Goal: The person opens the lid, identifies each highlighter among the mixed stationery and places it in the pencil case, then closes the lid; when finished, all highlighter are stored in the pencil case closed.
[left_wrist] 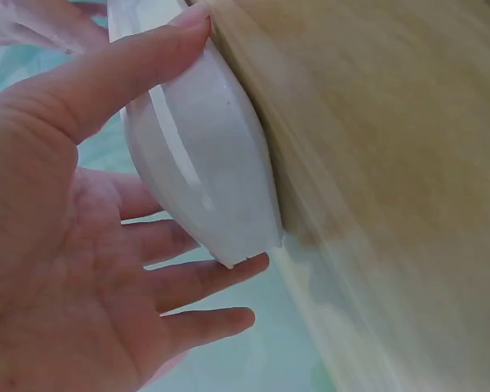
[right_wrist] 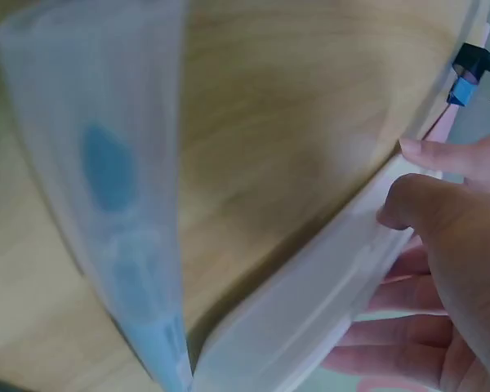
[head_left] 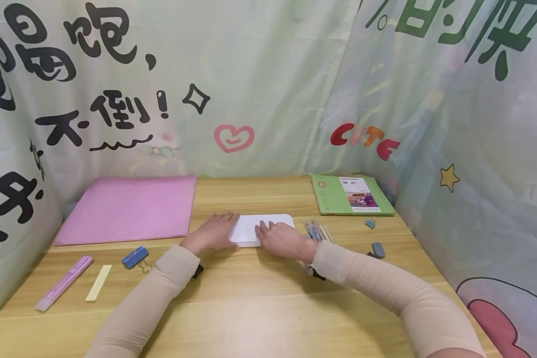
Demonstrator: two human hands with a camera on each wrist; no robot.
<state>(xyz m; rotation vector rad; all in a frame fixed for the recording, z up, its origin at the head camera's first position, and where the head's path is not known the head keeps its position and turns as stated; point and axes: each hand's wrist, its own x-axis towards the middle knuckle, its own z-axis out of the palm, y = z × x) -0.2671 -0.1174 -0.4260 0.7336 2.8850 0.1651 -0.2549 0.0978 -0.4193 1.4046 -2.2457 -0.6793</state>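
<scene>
A flat white plastic case (head_left: 246, 231) with rounded corners lies on the wooden table in front of me. My left hand (head_left: 215, 232) holds its left end; in the left wrist view the thumb presses the near side wall while the fingers spread along the far side. Over the right half lies my right hand (head_left: 283, 239), its bent thumb at the case's near edge in the right wrist view and its fingers across the lid. Several pens (head_left: 315, 231) lie just right of the case, partly hidden by my right wrist. One translucent pen with blue inside (right_wrist: 106, 188) looms in the right wrist view.
A pink board (head_left: 134, 209) lies back left, a green book (head_left: 331, 196) back right. At left are a pink-purple stick-shaped item (head_left: 64, 283), a pale yellow strip (head_left: 99, 283) and a blue binder clip (head_left: 135, 257). A grey-blue eraser (head_left: 378, 250) and small blue item (head_left: 370, 223) lie right.
</scene>
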